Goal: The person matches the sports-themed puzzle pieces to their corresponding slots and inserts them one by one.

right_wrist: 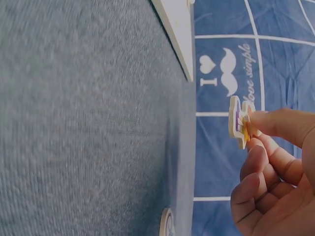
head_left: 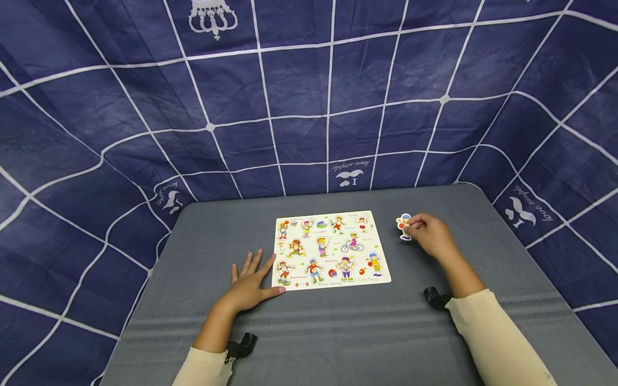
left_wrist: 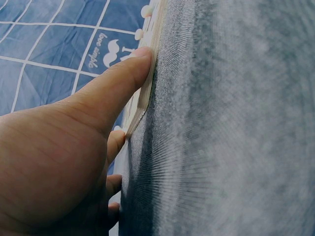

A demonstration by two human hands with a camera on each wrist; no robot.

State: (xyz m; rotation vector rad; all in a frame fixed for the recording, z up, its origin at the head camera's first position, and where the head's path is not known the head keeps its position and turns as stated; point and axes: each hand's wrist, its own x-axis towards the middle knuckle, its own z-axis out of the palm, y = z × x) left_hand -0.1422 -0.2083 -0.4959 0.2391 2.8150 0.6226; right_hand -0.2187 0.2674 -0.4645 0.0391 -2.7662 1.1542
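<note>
On the grey table lies a pale wooden puzzle board (head_left: 309,282) with several sports figures on it. My left hand (head_left: 247,289) is spread at the board's near left corner. Its thumb (left_wrist: 133,66) presses along the board's near edge, and the index fingertip touches the left side. To the right of the board, my right hand (head_left: 429,236) pinches a small figure-shaped puzzle piece (head_left: 404,225) between thumb and fingers. In the right wrist view this piece (right_wrist: 234,118) shows edge-on, raised above the table.
Another flat piece (right_wrist: 167,223) lies on the table at the bottom of the right wrist view. A blue curtain (head_left: 309,134) with white lines surrounds the grey table (head_left: 328,338) at the back and sides. Small pale knobs (left_wrist: 146,11) stick up from the board.
</note>
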